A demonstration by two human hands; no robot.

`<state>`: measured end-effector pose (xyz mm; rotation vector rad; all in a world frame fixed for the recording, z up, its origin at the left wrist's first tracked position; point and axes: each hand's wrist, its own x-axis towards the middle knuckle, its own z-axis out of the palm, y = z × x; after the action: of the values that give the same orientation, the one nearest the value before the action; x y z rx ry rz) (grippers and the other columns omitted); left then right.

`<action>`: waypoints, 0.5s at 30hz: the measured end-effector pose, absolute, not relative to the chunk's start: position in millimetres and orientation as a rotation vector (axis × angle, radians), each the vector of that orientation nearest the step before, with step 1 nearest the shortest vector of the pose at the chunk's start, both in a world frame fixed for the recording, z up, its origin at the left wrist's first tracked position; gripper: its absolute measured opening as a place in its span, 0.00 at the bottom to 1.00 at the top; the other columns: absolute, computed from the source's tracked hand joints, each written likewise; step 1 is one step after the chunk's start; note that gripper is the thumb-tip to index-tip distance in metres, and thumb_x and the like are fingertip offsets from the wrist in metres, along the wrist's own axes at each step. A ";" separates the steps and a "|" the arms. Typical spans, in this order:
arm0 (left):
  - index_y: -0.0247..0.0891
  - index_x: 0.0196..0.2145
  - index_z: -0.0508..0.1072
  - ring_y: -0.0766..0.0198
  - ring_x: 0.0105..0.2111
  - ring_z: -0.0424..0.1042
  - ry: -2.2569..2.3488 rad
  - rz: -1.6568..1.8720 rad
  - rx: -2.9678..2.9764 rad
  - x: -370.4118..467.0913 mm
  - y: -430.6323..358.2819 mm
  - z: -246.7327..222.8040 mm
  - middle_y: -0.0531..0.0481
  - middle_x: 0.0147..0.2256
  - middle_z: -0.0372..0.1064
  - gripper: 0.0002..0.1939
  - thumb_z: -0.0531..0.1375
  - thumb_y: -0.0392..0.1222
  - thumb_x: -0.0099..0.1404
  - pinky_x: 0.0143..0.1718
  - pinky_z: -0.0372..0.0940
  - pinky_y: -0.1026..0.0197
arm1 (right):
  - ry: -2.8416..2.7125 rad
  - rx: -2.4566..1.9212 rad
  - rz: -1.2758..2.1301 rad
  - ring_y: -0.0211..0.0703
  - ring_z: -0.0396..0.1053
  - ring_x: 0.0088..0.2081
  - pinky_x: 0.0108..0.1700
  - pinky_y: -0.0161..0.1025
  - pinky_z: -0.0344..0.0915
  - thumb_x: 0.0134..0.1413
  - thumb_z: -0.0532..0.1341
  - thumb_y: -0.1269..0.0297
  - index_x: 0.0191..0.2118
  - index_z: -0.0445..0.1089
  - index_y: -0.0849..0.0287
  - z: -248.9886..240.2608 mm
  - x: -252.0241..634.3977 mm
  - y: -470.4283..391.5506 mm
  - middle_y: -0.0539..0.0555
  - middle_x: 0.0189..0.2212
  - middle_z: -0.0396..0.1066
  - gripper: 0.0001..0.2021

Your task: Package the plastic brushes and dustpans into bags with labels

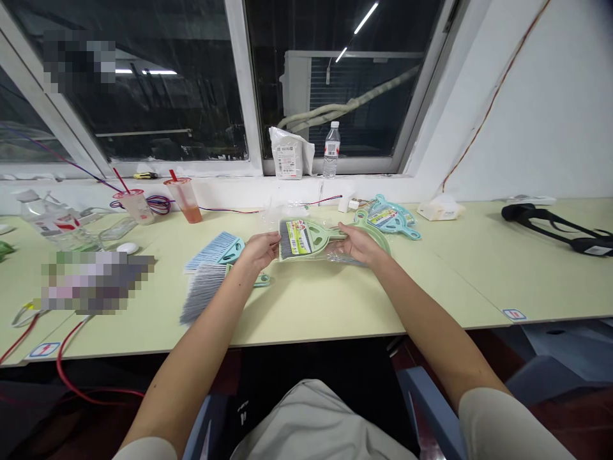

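Green brush (306, 239), probably light, best held by its handle (331, 235); left hand (260, 250) pinches bristles (286, 243), right hand (361, 246) the handle, fingers closed.

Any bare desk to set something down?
Free: right stretch in front of the tissue pack and black strapped device; near edge below the held green brush, right of the loose grey-bristled brush. Crowded: left end, with clear bottle and red-strawed cups.

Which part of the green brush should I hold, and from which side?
Probably the narrow handle, from the right: the green brush points its wide bristle end left, by the left hand, and its handle right, where the right hand grips.
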<state>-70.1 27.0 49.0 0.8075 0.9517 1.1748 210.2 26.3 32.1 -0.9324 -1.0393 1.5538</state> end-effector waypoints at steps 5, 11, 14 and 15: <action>0.32 0.40 0.74 0.64 0.30 0.76 1.009 1.229 0.763 -76.3 33.4 45.9 0.46 0.33 0.77 0.14 0.66 0.24 0.56 0.33 0.72 0.61 | -1.011 -1.020 1.460 0.50 0.77 0.29 0.32 0.49 0.77 0.66 0.60 0.61 0.39 0.68 0.58 26.8 213.1 31.3 0.59 0.30 0.78 0.07; 0.33 0.37 0.72 0.66 0.27 0.75 1.016 1.289 0.742 -80.0 35.0 55.3 0.48 0.29 0.75 0.14 0.66 0.22 0.56 0.33 0.70 0.62 | -1.070 -1.091 1.343 0.40 0.65 0.19 0.17 0.34 0.61 0.62 0.62 0.62 0.30 0.66 0.57 27.2 218.0 33.3 0.54 0.19 0.69 0.10; 0.32 0.37 0.72 0.66 0.27 0.75 1.006 1.301 0.751 -82.4 37.6 61.7 0.47 0.30 0.75 0.12 0.65 0.23 0.57 0.32 0.69 0.63 | -1.057 -1.079 1.322 0.40 0.66 0.20 0.16 0.32 0.57 0.60 0.64 0.64 0.30 0.67 0.58 31.1 217.5 31.3 0.56 0.21 0.71 0.08; 0.33 0.38 0.72 0.66 0.28 0.75 0.991 1.308 0.736 -82.8 38.7 63.1 0.46 0.31 0.75 0.11 0.65 0.25 0.59 0.33 0.70 0.62 | -1.046 -1.072 1.308 0.40 0.67 0.20 0.16 0.32 0.57 0.59 0.63 0.65 0.31 0.67 0.58 32.1 217.3 31.0 0.56 0.21 0.72 0.07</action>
<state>-82.8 38.7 63.1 0.7363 0.9908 1.3079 217.3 31.0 32.1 -1.0716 -1.0465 1.3082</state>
